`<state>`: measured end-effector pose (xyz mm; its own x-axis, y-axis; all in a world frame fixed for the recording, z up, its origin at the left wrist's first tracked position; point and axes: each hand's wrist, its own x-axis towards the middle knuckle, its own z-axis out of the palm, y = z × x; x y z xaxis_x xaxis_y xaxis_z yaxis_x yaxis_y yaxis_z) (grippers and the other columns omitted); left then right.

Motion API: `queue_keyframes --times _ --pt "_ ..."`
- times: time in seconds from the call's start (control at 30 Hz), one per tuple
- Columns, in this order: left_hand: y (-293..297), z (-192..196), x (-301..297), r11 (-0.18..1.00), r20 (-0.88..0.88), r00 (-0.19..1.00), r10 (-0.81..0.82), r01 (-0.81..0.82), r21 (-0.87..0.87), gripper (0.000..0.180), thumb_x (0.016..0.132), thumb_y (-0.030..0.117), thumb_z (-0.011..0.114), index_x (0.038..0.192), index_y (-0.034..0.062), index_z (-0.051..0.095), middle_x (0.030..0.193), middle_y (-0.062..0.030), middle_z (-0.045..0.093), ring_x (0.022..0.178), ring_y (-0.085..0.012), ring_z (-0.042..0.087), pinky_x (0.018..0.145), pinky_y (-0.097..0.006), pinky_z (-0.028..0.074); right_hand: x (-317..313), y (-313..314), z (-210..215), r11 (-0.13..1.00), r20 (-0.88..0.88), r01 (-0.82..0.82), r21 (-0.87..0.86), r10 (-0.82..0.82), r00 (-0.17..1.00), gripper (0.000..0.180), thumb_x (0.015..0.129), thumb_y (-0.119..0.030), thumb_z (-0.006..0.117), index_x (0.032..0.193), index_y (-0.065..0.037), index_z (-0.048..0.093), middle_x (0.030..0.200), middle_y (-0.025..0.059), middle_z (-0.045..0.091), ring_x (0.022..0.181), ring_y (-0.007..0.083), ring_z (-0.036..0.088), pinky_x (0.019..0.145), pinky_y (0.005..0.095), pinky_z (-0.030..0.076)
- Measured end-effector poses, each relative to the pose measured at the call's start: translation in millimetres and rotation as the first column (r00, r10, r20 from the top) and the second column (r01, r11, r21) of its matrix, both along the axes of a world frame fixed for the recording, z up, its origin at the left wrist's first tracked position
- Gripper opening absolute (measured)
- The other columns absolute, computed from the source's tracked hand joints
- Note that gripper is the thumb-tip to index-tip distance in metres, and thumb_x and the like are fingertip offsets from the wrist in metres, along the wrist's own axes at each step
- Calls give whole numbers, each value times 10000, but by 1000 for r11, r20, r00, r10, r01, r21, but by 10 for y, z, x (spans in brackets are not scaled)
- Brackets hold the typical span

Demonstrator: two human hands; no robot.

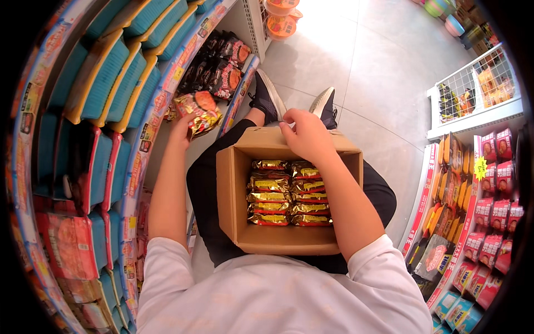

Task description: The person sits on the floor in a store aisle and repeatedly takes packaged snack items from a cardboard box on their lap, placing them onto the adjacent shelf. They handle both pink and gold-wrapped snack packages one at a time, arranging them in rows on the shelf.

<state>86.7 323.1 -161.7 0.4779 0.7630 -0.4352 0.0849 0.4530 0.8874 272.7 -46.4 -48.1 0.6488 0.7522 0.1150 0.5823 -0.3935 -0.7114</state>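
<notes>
**Packet at the shelf, box on the lap**

The person sits in a shop aisle with an open cardboard box point(278, 245) resting on their lap. Inside it lie two rows of gold-wrapped packets point(289, 193), stacked flat and side by side.

The left hand point(182, 127) reaches out to the shelf point(146, 133) on the left — its fingers are closed around a red and gold packet point(199, 113), held up at the shelf edge, just below a cluster of dark packets point(218, 67) on the same shelf.

The right hand point(305, 133) rests on the far rim of the box, fingers curled down over the cardboard edge; whether it grips the flap or merely lies on it cannot be told. It holds no packet.

Blue and yellow packs point(119, 78) fill the upper shelves on the left, with red ones point(67, 245) lower down. On the right stands another rack of red and orange packets point(489, 211), and beyond it a white wire basket point(478, 89). The person's dark shoes point(267, 97) show past the box on the pale tiled floor point(361, 61).
</notes>
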Motion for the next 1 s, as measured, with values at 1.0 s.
queue_keyframes --times 1.0 --pt "900 -1047 -232 603 -557 405 725 18 797 818 777 491 873 1380 -2 622 1381 -243 660 1226 -398 668 1002 -497 548 -500 337 -108 996 491 74 -50 -40 870 284 936 -208 654 689 -102 561 640 65 590 608 285 634 541 417 485"
